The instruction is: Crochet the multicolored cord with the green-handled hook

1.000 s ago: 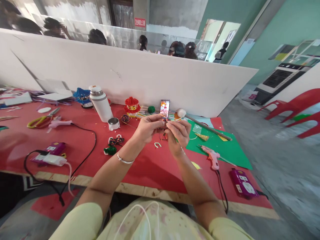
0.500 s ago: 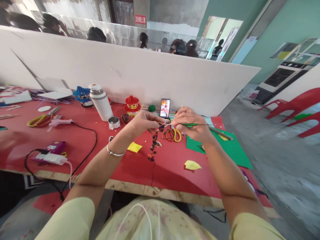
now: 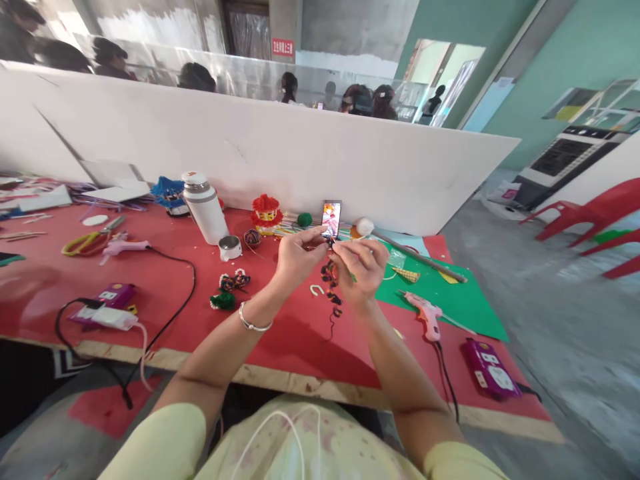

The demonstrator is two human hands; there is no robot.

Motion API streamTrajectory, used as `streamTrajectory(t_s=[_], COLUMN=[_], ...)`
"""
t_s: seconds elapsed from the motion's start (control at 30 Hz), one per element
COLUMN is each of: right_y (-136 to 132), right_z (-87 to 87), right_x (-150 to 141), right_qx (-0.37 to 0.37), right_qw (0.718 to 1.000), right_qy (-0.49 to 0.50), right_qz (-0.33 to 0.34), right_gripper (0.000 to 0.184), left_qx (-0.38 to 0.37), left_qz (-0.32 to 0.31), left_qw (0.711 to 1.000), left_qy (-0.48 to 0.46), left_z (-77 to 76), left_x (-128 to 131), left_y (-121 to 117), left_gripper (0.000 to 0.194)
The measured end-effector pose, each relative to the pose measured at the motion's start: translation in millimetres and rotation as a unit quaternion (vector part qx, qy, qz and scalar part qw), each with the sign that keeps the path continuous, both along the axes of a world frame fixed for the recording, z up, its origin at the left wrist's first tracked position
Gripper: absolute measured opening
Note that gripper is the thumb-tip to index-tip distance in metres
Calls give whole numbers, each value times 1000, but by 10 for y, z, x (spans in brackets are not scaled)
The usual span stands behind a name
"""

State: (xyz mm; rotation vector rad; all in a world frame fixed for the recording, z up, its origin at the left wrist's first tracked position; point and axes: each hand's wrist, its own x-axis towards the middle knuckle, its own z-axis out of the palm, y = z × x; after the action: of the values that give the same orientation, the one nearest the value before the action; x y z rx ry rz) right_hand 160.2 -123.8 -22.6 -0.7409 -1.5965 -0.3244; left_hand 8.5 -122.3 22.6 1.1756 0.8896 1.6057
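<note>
My left hand (image 3: 299,255) and my right hand (image 3: 358,268) are held close together above the red table (image 3: 165,293). Both pinch the top of a twisted dark, red and orange pipe-cleaner strand (image 3: 331,295) that hangs down between them, its thin tail trailing toward the table. A silver bracelet sits on my left wrist. A small white curved piece (image 3: 317,289) lies on the table just under my hands. A phone (image 3: 331,219) stands upright right behind them.
A white flask (image 3: 205,207), its metal cup (image 3: 229,247), a red ornament (image 3: 265,212), yellow-handled scissors (image 3: 85,241), a green sheet (image 3: 440,290), two pink glue guns (image 3: 424,313) (image 3: 120,247), purple power strips (image 3: 487,368) and cables lie around. A white partition stands behind, people beyond it.
My hands have drawn back together in front of the phone; half a second ago they were spread wider with a green stick in my right hand. The strand hangs shorter now.
</note>
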Motion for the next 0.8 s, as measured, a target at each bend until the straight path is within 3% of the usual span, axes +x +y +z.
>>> streamTrajectory(t_s=[0.07,0.1,0.17,0.23,0.33,0.5,0.63,0.8], right_y=[-5,13,77,160,270,310,264,269], right_z=[-7,4,60,157,348,644,830,876], right_x=[-22,-13,51,173,401,634,686,720], right_qx=[73,82,41,-51,-114,-161,-186,-275], right_qw=[995,995,998,982,955,930,919,878], right_qy=[-22,-14,12,16,-20,-135,-172,-132], right_qz=[-61,-46,51,180,272,303,301,369], right_gripper=[31,32,26,19,15,17,16,13], left_qx=[-20,-38,-78,-108,-134,-129,-104,-38], left_qz=[-22,-58,-140,-181,-205,-229,-228,-241], left_qw=[999,997,986,977,969,958,955,939], left_qy=[-20,-30,-39,-24,23,112,160,242], left_z=[-9,1,39,86,146,208,245,293], left_x=[11,-10,-96,-217,-381,-450,-440,-456], left_y=[-2,1,23,65,133,173,172,167], left_gripper=[34,30,23,17,16,19,18,21])
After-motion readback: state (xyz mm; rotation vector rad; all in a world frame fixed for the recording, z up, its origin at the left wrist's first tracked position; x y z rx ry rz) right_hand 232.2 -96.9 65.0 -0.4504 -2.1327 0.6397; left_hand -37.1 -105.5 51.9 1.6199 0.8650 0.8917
